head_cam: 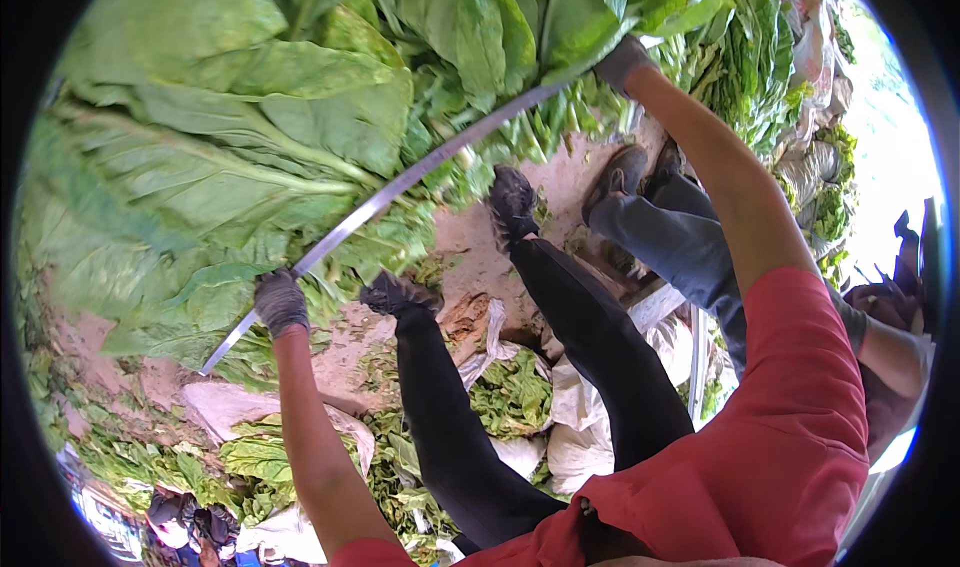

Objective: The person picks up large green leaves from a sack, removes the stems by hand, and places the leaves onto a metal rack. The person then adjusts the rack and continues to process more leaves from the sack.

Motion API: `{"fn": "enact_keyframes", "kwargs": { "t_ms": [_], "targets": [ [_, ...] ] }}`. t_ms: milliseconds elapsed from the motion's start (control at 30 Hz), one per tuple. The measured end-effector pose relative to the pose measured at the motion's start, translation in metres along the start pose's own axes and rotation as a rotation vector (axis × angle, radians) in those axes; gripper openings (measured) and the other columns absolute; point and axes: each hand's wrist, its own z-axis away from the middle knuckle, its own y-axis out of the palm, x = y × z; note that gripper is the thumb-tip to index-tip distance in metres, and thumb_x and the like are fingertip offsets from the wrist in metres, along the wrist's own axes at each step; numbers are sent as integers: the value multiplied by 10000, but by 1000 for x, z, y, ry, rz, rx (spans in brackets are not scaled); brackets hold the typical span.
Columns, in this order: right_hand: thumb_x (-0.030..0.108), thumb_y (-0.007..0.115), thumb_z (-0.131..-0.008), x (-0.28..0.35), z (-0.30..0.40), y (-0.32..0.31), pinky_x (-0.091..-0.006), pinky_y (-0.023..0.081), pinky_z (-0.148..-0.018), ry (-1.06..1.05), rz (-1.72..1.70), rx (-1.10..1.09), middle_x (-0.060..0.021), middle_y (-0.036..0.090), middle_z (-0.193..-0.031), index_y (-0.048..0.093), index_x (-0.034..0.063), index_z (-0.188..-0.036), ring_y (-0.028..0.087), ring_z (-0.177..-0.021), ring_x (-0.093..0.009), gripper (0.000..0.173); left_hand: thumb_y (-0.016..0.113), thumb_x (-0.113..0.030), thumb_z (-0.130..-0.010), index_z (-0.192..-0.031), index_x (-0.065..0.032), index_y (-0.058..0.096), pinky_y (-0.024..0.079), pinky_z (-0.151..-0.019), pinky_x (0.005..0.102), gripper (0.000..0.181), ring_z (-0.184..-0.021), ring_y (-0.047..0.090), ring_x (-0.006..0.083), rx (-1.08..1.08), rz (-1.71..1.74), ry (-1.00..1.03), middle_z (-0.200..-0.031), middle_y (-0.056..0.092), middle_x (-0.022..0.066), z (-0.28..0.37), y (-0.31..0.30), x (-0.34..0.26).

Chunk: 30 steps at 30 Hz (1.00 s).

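A long, flat metal bar [431,163] runs slantwise across a heap of large green leaves [172,154], which look like tobacco leaves. My left hand [282,301], in a dark glove, is closed around the bar close to its lower left end. At the upper right, my right hand [624,64], also gloved, is at the bar's other end, against the stems and edges of a big leaf; its fingers are partly hidden, and its exact hold does not show. Cut stems and smaller leaf pieces lie below the bar.
Another person in grey-blue trousers [667,229] is close at my right. My dark shoes [514,199] are on the dusty floor [472,244], with leaf scraps around them. Sacks [581,447] and leaf bundles [510,390] lie beneath and behind my legs. More bundles [832,184] are stacked at right.
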Motion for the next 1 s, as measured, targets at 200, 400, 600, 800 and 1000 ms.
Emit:
{"fn": "enact_keyframes", "kwargs": {
  "t_ms": [200, 400, 600, 800, 1000],
  "targets": [
    [158, 777, -543, 17, 95, -93, -364, 520, -694, -115, 214, 379, -57, 665, -866, 699, 194, -811, 635, -844, -278, 281, 457, -176, -836, -855, -109, 566, 468, -690, 423, 129, -818, 559, 300, -32, 186, -24, -897, 554, 113, 109, -43, 38],
    [90, 715, -477, 18, 249, -256, -371, 506, -607, -242, 173, 520, -56, 659, -721, 708, 197, -741, 649, -729, -252, 285, 590, -253, -774, -898, -139, 593, 465, -766, 423, 168, -879, 586, 315, 114, 382, -63, -955, 598, 124, 258, -137, 92],
    [241, 631, -615, 42, 359, -372, -390, 497, -620, -352, 196, 557, -89, 662, -736, 707, 138, -769, 643, -717, -267, 200, 527, -307, -757, -914, -108, 651, 480, -762, 417, 282, -846, 606, 340, 301, 418, -16, -901, 635, 171, 407, -215, 170],
    [268, 559, -697, 73, 454, -420, -388, 495, -653, -405, 228, 576, -102, 663, -767, 701, 116, -790, 641, -741, -275, 228, 525, -323, -753, -896, -105, 651, 488, -755, 412, 290, -826, 613, 344, 365, 470, 58, -864, 641, 162, 505, -213, 204],
    [207, 606, -638, 93, 455, -466, -384, 492, -623, -412, 300, 411, -91, 659, -722, 702, 138, -737, 644, -714, -270, 154, 535, -336, -757, -960, -118, 622, 480, -753, 431, 311, -862, 601, 341, 305, 462, -31, -912, 635, 152, 536, -204, 227]
  ]
}}
